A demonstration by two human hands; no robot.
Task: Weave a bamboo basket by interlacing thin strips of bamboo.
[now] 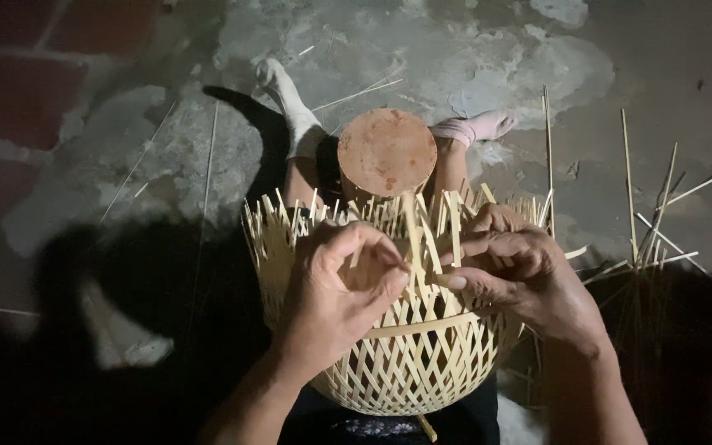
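In the head view, a half-woven bamboo basket point(405, 346) rests on the person's lap. The left hand point(341, 284) pinches an upright bamboo strip point(413, 235) at the rim, and the right hand point(514, 268) is closed on neighbouring strips. A round rusty block point(386, 152) stands behind the basket.

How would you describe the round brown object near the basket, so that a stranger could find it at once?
Start at the pale woven bamboo basket that both hands work on at the centre. Just beyond its far rim, between the person's two legs in light socks, stands a short cylinder. Unlike the thin, pale strips all around, it is solid, with a flat, round, rusty brown top.
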